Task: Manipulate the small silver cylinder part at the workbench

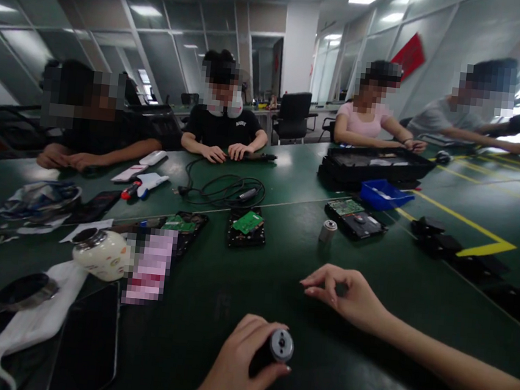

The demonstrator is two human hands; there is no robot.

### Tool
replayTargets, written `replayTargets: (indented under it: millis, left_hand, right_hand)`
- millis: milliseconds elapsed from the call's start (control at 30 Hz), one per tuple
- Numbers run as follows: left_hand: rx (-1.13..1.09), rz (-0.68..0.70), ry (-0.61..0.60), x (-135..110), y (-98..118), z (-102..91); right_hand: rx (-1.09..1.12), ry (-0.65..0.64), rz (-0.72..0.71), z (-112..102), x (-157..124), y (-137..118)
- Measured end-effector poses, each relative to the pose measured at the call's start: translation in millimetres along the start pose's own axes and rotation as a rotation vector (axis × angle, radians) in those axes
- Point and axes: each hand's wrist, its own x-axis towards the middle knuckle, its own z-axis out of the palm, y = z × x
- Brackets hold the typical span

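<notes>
table, broad and dark green, is the largest thing before us, and we take our places from the blue tray on it. just behind the tray sits a long black case; just in front of it lies a black drive with a green circuit board.

our two hands are well apart, both nearer to us than the tray. our right hand is the closer to it, fingers loosely bent, with nothing that we can see between them. our left hand, farther out to the tray's left, is clamped on a small metal cylinder, its end turned up toward us.

to hold it well, we judge, we should keep the pinch on the round wall, clear of the end face, and hold the tilt steady; a smooth wall might roll under a light grip.

the cylinder is well in front of the tray and to its left; whether it touches the table we cannot tell. a similar upright cylinder stands nearer the tray, on its left. the held one's face is silver-grey, its wall shadowed and partly hidden by our fingers, with small dark spots about a dark centre.
</notes>
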Motion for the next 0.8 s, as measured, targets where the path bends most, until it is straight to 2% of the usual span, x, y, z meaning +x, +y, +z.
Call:
replayTargets:
  millis: [100,200,333,567,733,800]
  left_hand:
    - [0.005,0.018,0.023,0,0,1.0]
    - [-0.002,0.043,0.037,-1,-2,2.8]
    - [-0.007,0.059,0.046,-2,-4,3.4]
    - [-0.013,0.035,0.043,-2,-2,2.3]
    - [-0.03,0.028,0.039,-1,2,-0.2]
    - [-0.042,0.032,0.044,-1,2,-0.7]
  right_hand:
    - [0.07,-0.116,-0.122,23,-6,-34]
    - [0.107,-0.196,-0.179,39,-9,-49]
    - [0.117,-0.191,-0.17,48,-9,-48]
    - [0.092,-0.208,-0.201,52,-10,-43]
    - [-0.026,-0.13,-0.09,47,-10,-47]
    - [-0.092,-0.155,-0.076,43,-11,-49]
